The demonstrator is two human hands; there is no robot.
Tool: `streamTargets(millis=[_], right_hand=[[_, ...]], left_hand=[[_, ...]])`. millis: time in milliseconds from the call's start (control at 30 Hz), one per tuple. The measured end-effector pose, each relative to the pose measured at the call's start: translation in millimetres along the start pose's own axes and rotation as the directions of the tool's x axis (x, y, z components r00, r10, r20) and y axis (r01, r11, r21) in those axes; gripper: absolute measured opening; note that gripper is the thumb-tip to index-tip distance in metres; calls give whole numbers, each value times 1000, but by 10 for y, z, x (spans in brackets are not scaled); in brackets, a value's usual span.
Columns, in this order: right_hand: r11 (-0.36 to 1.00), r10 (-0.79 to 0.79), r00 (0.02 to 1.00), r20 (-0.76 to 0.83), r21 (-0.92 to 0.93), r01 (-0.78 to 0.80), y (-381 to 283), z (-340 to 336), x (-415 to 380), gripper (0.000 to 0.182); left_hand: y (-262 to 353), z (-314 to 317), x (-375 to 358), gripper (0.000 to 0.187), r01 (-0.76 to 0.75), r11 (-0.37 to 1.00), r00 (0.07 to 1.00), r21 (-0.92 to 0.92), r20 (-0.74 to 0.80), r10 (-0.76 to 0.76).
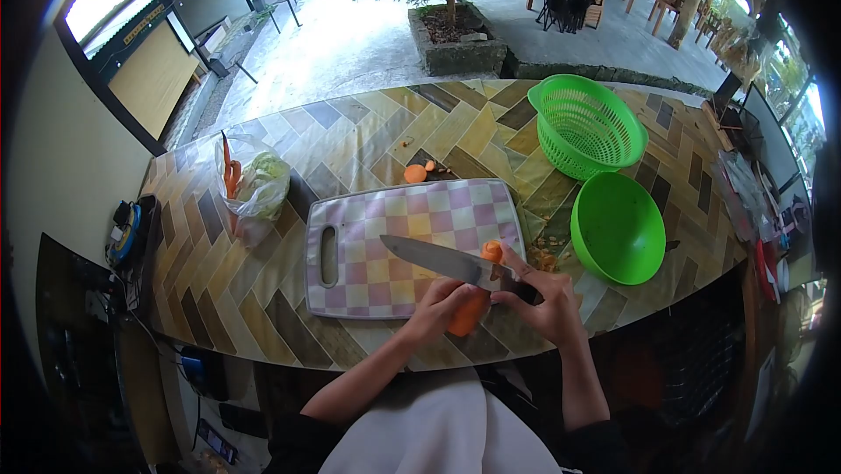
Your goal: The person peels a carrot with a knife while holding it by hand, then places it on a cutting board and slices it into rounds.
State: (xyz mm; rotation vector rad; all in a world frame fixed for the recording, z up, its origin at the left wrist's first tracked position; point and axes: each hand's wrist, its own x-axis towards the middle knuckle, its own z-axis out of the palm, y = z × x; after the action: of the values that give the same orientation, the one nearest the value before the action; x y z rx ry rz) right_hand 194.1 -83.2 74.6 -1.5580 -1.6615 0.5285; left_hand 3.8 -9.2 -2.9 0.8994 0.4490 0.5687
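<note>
A carrot [466,314] is held by my left hand [435,309], its wide orange body pointing down toward me at the table's near edge. My right hand [545,299] grips the dark handle of a large knife [429,255]. The blade points left over the checkered cutting board [368,251] and crosses the carrot, whose upper end shows beyond it. Part of the carrot is hidden by the blade and my fingers. Orange carrot pieces [415,174] lie just past the board's far edge.
At the right are a green colander [583,128] and a green bowl [616,230]. Peelings [545,259] lie between board and bowl. A plastic bag [265,178] with carrots and a pale green vegetable stands at the left on the patterned table [219,272].
</note>
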Motion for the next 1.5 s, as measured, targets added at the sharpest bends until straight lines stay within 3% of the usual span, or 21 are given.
streamTargets(millis=[133, 233, 333, 433, 533, 733, 833, 933, 1133, 1233, 1333, 1433, 1500], right_hand=[[999, 8, 999, 33, 34, -9, -43, -14, -1, 68], [994, 48, 998, 47, 93, -52, -37, -7, 13, 70], [995, 38, 999, 36, 89, -41, -19, -4, 15, 71], [996, -5, 998, -70, 83, 11, 14, 83, 7, 74], [999, 29, 998, -48, 27, -28, -40, 57, 18, 65], [996, -94, 975, -203, -21, 91, 56, 135, 53, 61], [996, -11, 995, -95, 83, 19, 88, 82, 3, 67], [997, 58, 998, 38, 50, -60, -30, 14, -27, 74], [996, 1, 1000, -26, 84, 1, 68, 120, -37, 88], [996, 49, 999, 7, 72, -50, -51, 63, -23, 75], [997, 44, 998, -48, 72, -40, -37, 52, -14, 68], [999, 4, 996, -90, 36, -1, -42, 55, -22, 63], [997, 43, 995, -90, 69, -37, 29, 40, -30, 63]], left_hand=[[-110, -16, -18, 35, -1, 999, 990, -44, -143, -5], [-56, -34, -37, 34, 50, 994, 995, -96, -77, -58], [-71, -108, -17, 34, 51, 998, 998, 24, -32, -51], [43, -2, -38, 35, 85, 996, 996, -36, -10, -86], [129, 54, -20, 35, 64, 997, 997, 49, 31, -66], [192, 141, -5, 36, -9, 999, 998, 39, 67, 6], [144, 68, 8, 36, 4, 999, 995, 51, 104, -9], [61, 66, -59, 36, 130, 986, 979, -109, -141, -144], [-13, -52, -49, 39, 169, 982, 976, -86, -120, -179], [115, 90, -66, 36, 129, 989, 980, -69, -142, -138], [112, 14, -12, 35, 96, 995, 993, 7, 61, -96], [117, 38, -15, 35, 100, 995, 994, 14, 34, -101], [100, 72, 5, 36, -5, 994, 998, 107, 58, -1]])
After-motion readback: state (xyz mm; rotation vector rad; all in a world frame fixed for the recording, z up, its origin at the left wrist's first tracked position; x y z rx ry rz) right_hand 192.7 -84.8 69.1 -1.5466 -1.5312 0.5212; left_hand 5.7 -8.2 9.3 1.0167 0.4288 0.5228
